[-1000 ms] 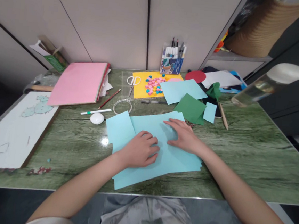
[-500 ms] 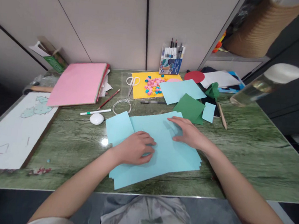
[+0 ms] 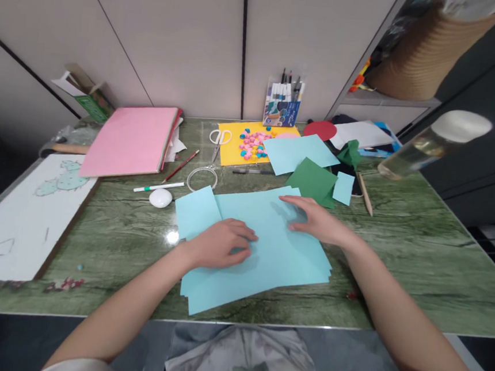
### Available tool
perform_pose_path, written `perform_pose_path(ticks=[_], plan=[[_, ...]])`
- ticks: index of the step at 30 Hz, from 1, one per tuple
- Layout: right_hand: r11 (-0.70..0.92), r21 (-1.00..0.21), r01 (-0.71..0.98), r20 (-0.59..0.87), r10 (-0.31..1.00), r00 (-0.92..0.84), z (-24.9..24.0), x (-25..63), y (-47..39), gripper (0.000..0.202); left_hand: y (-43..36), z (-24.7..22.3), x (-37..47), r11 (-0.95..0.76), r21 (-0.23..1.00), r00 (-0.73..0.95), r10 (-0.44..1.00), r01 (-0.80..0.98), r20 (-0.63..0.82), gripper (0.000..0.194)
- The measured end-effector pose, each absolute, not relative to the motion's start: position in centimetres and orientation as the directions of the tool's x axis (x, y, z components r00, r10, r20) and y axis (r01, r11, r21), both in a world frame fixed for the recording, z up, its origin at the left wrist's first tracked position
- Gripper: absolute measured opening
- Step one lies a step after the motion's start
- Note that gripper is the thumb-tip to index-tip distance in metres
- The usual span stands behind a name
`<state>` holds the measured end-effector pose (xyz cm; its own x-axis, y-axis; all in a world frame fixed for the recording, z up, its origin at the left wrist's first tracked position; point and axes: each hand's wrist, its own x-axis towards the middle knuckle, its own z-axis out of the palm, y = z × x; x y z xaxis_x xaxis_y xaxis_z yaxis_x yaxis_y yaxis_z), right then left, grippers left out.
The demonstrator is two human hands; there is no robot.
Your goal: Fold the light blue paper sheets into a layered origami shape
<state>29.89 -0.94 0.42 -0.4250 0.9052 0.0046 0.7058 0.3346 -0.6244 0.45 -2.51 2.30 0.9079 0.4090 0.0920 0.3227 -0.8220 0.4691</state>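
Observation:
Several overlapping sheets of light blue paper [image 3: 260, 279] lie in front of me on the green table. My left hand [image 3: 225, 242] rests on the left part of the sheets, fingers loosely bent and apart, holding nothing. Over the right part is my right hand [image 3: 314, 219], its thumb and fingers spread above the paper; whether it touches cannot be made out. A smaller blue piece [image 3: 197, 211] sticks out at the upper left of the sheets. Just beyond the right hand lies a dark green sheet [image 3: 311, 180].
Behind the sheets are a tape-like ring [image 3: 202, 179], a white egg-shaped object [image 3: 160, 197], scissors [image 3: 218, 139] and yellow paper [image 3: 228, 156] with small coloured pieces. A pink folder [image 3: 128, 140] and a cactus drawing [image 3: 23, 218] lie left. A bottle [image 3: 424, 149] stands right.
The left hand's fingers have shifted and spread slightly on the paper. The right hand stays almost where it was. The sheets have not visibly moved on the table.

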Motion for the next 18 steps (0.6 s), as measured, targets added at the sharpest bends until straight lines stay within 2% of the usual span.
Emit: perform_pose_path(ticks=[3,6,8,12,18], plan=[[0.397,-0.639,0.659,0.043,0.874,-0.485,1.1,28.9,-1.4,0.059,-2.8,2.3,0.8,-0.790,0.489,0.872,0.477,0.371,0.109,0.023],[0.501,-0.637,0.586,0.047,0.784,-0.619,1.4,27.5,-2.3,0.047,-3.2,1.8,1.1,-0.762,0.482,0.828,0.548,0.433,0.121,0.018],[0.556,-0.618,0.555,0.052,0.734,-0.677,1.3,26.7,-2.7,0.044,-3.4,1.2,1.4,-0.757,0.464,0.811,0.570,0.459,0.127,0.021],[0.613,-0.563,0.554,0.075,0.705,-0.705,0.8,26.1,-2.9,0.036,-3.7,0.3,1.6,-0.775,0.429,0.816,0.563,0.464,0.135,0.034],[0.658,-0.489,0.573,0.105,0.697,-0.709,0.7,26.0,-2.9,0.026,-3.9,0.1,1.6,-0.798,0.374,0.818,0.556,0.473,0.150,0.029]])
